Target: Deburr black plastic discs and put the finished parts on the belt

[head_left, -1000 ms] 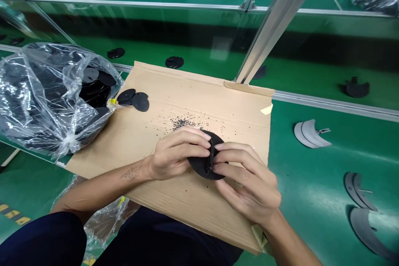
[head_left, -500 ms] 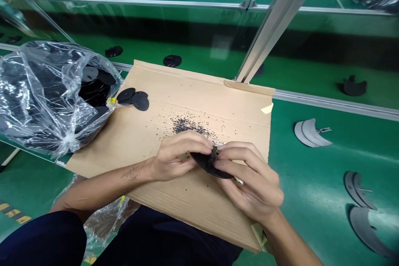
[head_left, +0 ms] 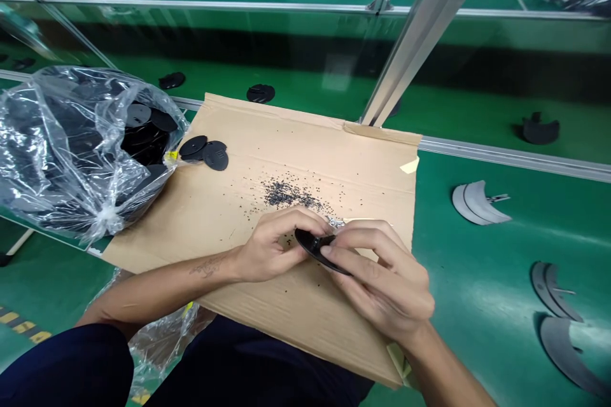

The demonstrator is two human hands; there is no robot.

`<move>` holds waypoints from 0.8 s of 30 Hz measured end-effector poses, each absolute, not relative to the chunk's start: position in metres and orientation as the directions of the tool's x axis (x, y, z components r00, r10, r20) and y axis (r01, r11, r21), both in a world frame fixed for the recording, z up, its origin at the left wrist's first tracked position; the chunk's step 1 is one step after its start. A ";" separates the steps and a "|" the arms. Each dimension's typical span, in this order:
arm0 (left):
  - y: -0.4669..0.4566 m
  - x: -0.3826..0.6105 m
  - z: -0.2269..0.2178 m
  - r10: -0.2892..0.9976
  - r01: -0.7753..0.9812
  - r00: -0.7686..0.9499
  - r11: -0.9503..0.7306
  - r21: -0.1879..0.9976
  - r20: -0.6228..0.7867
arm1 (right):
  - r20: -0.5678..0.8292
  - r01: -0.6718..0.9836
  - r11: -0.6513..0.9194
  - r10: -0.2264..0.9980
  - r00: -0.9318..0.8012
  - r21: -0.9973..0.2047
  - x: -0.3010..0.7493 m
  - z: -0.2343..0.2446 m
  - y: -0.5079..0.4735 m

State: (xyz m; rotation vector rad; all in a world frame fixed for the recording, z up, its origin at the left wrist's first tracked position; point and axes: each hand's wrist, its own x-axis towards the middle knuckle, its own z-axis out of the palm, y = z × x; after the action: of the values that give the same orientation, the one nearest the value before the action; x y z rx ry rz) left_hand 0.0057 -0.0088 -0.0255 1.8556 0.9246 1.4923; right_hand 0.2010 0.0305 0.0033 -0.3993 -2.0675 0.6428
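Between my two hands, above the cardboard sheet, is a round black plastic disc, tilted, with a raised part on its upper face. My left hand pinches its left edge between thumb and fingers. On the other side my right hand grips the disc, its thumb and fingers close to the raised part, which they partly hide. A pile of tiny black pieces lies scattered on the cardboard just beyond my hands. Some small shiny bits show behind my right fingertips.
A clear plastic bag full of black discs stands at the left. Loose black discs lie beside it. Grey curved parts sit on the green table at the right. A metal post rises behind the cardboard. Black parts lie on the belt beyond.
The disc has turned and tilted between my fingers, so its raised part shows less. My left hand has shifted slightly right. The parts on the far belt have moved slightly left.
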 end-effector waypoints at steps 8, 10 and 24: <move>-0.010 0.007 -0.027 0.792 0.152 0.128 -0.610 0.777 0.597 | 0.658 0.043 0.809 0.506 -0.558 -0.586 0.202 0.004 0.030; -0.009 0.006 -0.027 0.783 0.163 0.136 -0.622 0.766 0.607 | 0.660 0.037 0.812 0.499 -0.562 -0.582 0.203 0.003 0.030; -0.009 0.006 -0.027 0.796 0.052 0.099 -0.603 0.796 0.597 | 0.679 0.050 0.801 0.536 -0.502 -0.596 0.199 0.000 0.034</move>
State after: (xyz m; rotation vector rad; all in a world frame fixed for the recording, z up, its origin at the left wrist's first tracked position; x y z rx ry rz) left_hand 0.0061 -0.0093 -0.0266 1.7695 0.8325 1.5611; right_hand 0.1986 0.0342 -0.0002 -0.4351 -2.0285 0.6396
